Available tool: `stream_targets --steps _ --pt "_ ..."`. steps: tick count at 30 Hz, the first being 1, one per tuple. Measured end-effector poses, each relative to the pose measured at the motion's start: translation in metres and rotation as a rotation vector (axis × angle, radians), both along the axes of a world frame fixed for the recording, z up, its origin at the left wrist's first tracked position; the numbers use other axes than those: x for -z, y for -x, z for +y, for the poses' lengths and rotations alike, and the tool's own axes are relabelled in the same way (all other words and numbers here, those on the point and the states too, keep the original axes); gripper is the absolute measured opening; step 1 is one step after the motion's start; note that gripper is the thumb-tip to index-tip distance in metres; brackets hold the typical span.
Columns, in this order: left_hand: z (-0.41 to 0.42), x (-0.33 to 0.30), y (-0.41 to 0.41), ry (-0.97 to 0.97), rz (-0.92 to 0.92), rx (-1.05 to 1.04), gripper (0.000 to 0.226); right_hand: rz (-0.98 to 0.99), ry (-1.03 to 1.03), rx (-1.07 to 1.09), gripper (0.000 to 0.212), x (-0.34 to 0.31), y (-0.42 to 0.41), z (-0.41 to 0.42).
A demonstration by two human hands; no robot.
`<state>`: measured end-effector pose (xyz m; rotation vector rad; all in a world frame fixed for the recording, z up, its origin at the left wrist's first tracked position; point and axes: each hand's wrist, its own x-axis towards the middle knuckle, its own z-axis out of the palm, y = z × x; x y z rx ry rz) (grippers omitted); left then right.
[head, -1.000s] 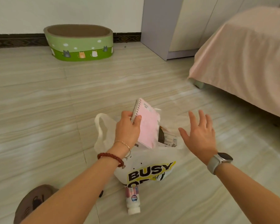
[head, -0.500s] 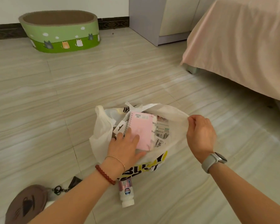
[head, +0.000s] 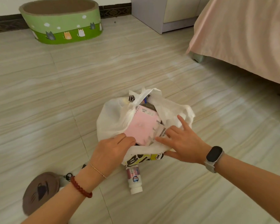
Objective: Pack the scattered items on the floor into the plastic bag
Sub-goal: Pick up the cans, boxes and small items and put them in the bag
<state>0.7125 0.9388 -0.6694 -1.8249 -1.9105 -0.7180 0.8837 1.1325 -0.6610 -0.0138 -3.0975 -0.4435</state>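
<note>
a: white plastic bag point(head: 113, 120) on the floor point(head: 55, 94), mouth wide open. pink notebook point(head: 141, 126) lying inside, on top of other packed stuff.

b: left hand point(head: 110, 152)?

a: at the near edge of the bag, fingers curled down at the rim, right beside the notebook's corner. pinching the plastic or only pressing on it? cannot tell.

b: right hand point(head: 183, 143)?

a: fingers spread apart and mostly straight, resting on the bag's right side and on a clear wrapper next to the notebook. holding nothing.

b: still on the floor?

a: small white bottle point(head: 135, 180) lying just below the bag, touching it. brown round pouch point(head: 39, 191) by the left arm.
</note>
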Motion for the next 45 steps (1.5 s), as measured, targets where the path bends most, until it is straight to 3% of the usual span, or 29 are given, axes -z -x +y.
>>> stream_targets --steps 4,6,8,11,13,15,20,22,24,27,29,31,33,35,38,41,43,45 --pt "-0.003 -0.026 -0.002 -0.139 -0.027 -0.141 0.023 0.248 0.086 0.123 0.009 -0.018 0.002 0.011" --pt "-0.003 -0.030 -0.001 -0.129 0.027 -0.265 0.018 0.299 0.170 0.172 0.019 -0.018 0.000 0.006" --pt "-0.001 -0.032 0.002 -0.098 0.068 -0.360 0.022 0.185 0.219 0.154 0.028 -0.007 -0.006 -0.002" --pt "0.010 -0.029 0.008 0.061 0.068 -0.443 0.057 0.029 0.349 0.171 0.031 0.001 -0.009 -0.002" --pt "0.022 -0.029 0.015 0.197 -0.001 -0.541 0.087 0.095 0.333 0.171 0.037 -0.001 -0.005 0.004" --pt "0.032 -0.033 0.027 0.320 -0.060 -0.640 0.100 0.179 0.306 0.131 0.044 -0.007 0.001 0.008" --pt "0.033 -0.027 0.072 0.814 -0.602 -0.750 0.090 0.364 0.340 0.123 0.057 -0.018 0.006 0.007" --pt "0.025 -0.022 0.067 0.871 -0.536 -0.707 0.066 0.395 0.321 0.119 0.059 -0.011 0.005 0.002" --pt "0.022 -0.018 0.059 0.686 -0.529 -0.701 0.041 0.437 0.306 0.129 0.059 -0.007 0.004 -0.002" --pt "0.024 -0.029 0.057 0.289 -0.730 -0.691 0.049 0.520 0.254 0.117 0.049 -0.008 0.005 -0.003" --pt "0.027 -0.041 0.061 0.054 -0.758 -0.726 0.049 0.594 0.190 0.107 0.031 -0.013 0.005 -0.005" --pt "0.026 -0.046 0.063 -0.086 -0.729 -0.771 0.043 0.632 0.131 0.088 0.009 -0.016 0.004 -0.008" --pt "0.022 -0.046 0.067 -0.170 -0.752 -0.827 0.040 0.601 0.127 0.054 0.008 -0.016 0.001 -0.006" --pt "0.017 -0.044 0.069 -0.137 -0.767 -0.872 0.039 0.533 0.151 0.001 0.008 -0.016 -0.004 -0.001" --pt "0.012 -0.044 0.062 0.042 -0.610 -0.849 0.034 0.361 0.155 -0.030 0.026 -0.009 -0.015 0.001" --pt "0.007 -0.042 0.038 0.183 -0.192 -0.597 0.049 0.186 0.157 -0.028 0.041 0.003 -0.024 -0.002" --pt "0.001 -0.029 0.019 0.381 0.004 -0.397 0.055 0.123 0.177 -0.031 0.049 0.007 -0.030 -0.005" --pt "-0.010 -0.014 0.002 0.637 0.080 -0.326 0.063 0.085 0.175 -0.045 0.051 0.013 -0.036 -0.008"
